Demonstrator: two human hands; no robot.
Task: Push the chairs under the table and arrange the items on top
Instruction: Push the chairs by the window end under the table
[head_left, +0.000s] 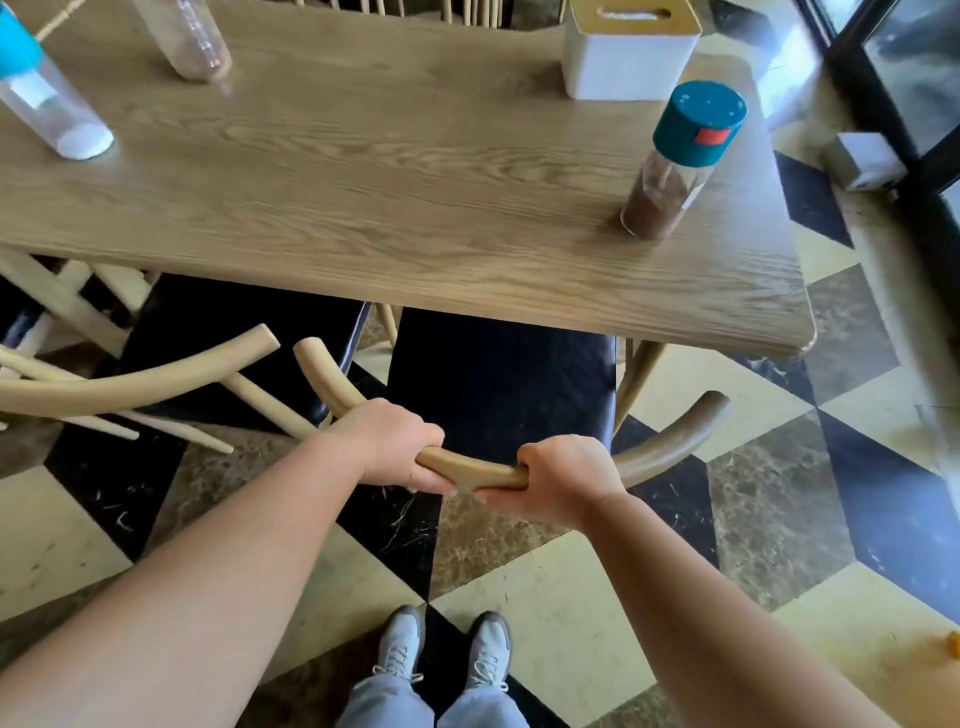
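Note:
A wooden chair (670, 452) with a curved back rail and a black seat stands in front of me, its seat partly under the wooden table (415, 208). My left hand (395, 447) and my right hand (561, 473) both grip the middle of that back rail, side by side. A second chair (156, 382) of the same kind stands to the left, its seat also partly under the table. On the tabletop are a jar with a teal lid and brown powder (675, 166), a white tissue box (628, 52), a blue-capped bottle (47, 98) and a clear bottle (187, 36).
The floor is a checkered tile pattern of black, cream and brown. A dark glass door frame (904, 104) and a small white box (865, 158) lie to the right of the table. More chair backs show beyond the table's far edge. My shoes (441, 649) are right behind the chair.

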